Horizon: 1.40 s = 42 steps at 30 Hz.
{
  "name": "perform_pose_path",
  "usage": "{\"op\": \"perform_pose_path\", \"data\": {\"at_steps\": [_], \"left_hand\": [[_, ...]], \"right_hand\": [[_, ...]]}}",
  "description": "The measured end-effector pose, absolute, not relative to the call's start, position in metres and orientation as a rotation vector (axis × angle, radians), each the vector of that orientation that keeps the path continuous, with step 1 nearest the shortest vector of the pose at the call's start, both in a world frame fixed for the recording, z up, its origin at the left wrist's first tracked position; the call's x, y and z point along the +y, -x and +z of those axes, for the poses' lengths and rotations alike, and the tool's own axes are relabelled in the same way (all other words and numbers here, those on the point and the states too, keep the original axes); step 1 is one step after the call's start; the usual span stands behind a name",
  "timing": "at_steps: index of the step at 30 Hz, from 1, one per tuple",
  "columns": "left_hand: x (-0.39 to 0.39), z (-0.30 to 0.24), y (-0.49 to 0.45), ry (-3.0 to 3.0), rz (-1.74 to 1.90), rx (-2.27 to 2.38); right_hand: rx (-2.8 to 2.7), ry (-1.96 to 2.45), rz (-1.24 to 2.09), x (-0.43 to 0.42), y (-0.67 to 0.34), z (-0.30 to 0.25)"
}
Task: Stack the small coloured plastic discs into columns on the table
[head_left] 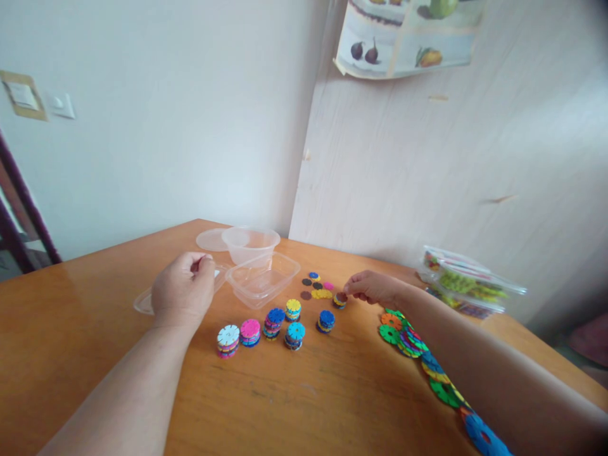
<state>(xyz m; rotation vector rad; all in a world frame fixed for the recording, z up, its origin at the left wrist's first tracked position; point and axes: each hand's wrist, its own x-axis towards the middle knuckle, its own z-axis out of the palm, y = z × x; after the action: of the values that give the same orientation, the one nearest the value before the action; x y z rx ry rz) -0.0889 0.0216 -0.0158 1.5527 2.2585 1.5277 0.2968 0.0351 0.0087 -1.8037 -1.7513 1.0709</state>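
Brown-topped stack (339, 303) of notched discs: short, upright on wooden table (332, 392), just right of flat-lying loose yellow discs (322, 294); six other stacks (294, 334) upright, tops variously coloured

The left forearm (137, 392), bare, rises from the bottom edge, left of centre, slanting up and rightward to the wrist. The left hand (180, 291) sits left of the frame's middle, back turned to the camera, fingers curled inward into a loose fist, thumb and forefinger meeting at the top right; the palm is hidden. The right forearm (475, 348), also bare, enters from the lower right and reaches up and leftward. The right hand (373, 287), right of centre, points left, knuckles up, fingers bent and gathered toward the thumb.
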Motion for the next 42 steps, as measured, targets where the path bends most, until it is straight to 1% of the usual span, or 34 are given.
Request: {"op": "perform_pose_path", "data": {"at_steps": [7, 13, 21, 27, 32, 38, 42], "left_hand": [[0.022, -0.015, 0.089, -1.571, 1.525, 2.27], [0.022, -0.015, 0.088, -1.562, 1.54, 2.262], [0.02, -0.014, 0.087, -1.555, 1.543, 2.26], [0.021, -0.014, 0.087, -1.551, 1.536, 2.276], [0.02, -0.015, 0.087, -1.555, 1.547, 2.282], [0.022, -0.016, 0.088, -1.561, 1.542, 2.283], [0.022, -0.016, 0.088, -1.552, 1.533, 2.282]], "right_hand": [[-1.88, 1.953, 0.875, 0.028, -0.291, 0.014], [-1.928, 1.936, 0.826, 0.028, -0.291, 0.015], [-1.929, 1.905, 0.676, 0.069, -0.287, 0.001], [-2.055, 1.878, 0.714, 0.092, -0.278, -0.01], [-2.045, 1.862, 0.788, 0.095, -0.276, -0.013], [-1.906, 1.843, 0.856, 0.089, -0.279, -0.012], [-1.811, 1.797, 0.907, 0.077, -0.29, -0.002]]}}
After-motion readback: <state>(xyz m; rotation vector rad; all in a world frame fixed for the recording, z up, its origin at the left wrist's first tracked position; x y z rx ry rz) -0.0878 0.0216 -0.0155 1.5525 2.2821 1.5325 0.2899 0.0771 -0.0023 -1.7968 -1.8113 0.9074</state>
